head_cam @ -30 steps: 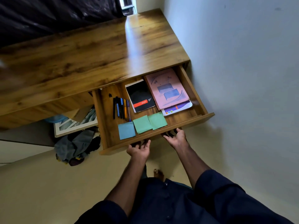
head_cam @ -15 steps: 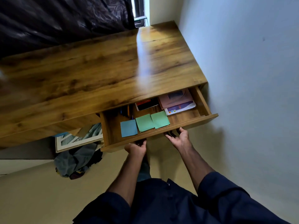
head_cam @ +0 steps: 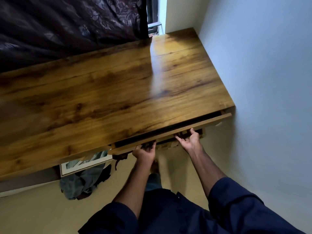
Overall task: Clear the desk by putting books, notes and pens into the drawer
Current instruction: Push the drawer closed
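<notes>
You're looking at a home rm, prob. bedroom/study: wooden desk [head_cam: 104,98] sitting vs plain wall, dark curtain [head_cam: 67,24] hanging far left, clothes [head_cam: 81,184] lying underneath.

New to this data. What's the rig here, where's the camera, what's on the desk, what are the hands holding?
There is no robot. A person wears one wide-angle camera on the head, looking forward and down, so the view is theirs and the edges look bent. Both bare hands are under the front of the drawer, which stands open by only a narrow gap; its contents are hidden. The left hand has its fingers curled under the drawer's bottom edge, the right hand presses there with fingers spread. Neither holds a loose object. The wooden desk shows nothing on top. Below it, on the floor, lie a framed picture and some bundled cloth.
</notes>
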